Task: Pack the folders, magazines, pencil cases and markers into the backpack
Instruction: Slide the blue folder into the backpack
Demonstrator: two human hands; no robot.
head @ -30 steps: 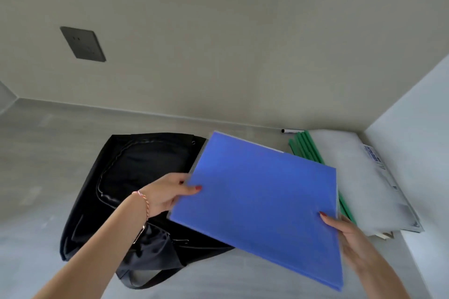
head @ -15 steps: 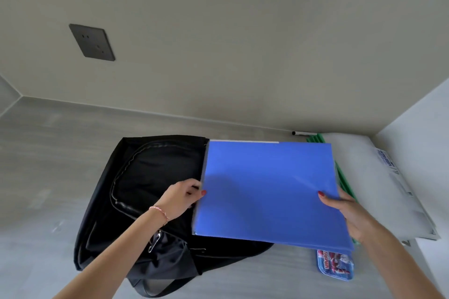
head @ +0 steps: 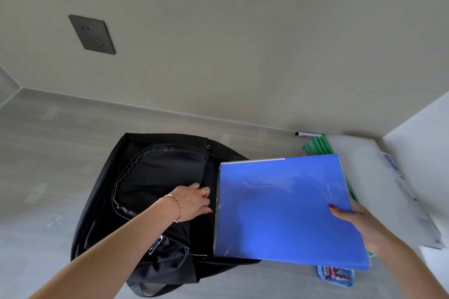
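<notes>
A black backpack lies flat on the grey table. My left hand rests on its top side near the right opening edge, fingers curled into the fabric there. My right hand grips the right edge of a blue folder, held nearly flat with its left edge over the backpack's right side. Green folders stick out behind the blue one. A black marker lies against the back wall. A blue patterned pencil case shows below the folder.
A white magazine or envelope stack lies at the right beside a white side wall. A dark wall socket sits on the back wall. Bare grey table surface lies left of the backpack.
My left hand has let go of the blue folder and moved onto the backpack. The folder has levelled out and shifted right, held by my right hand alone.
</notes>
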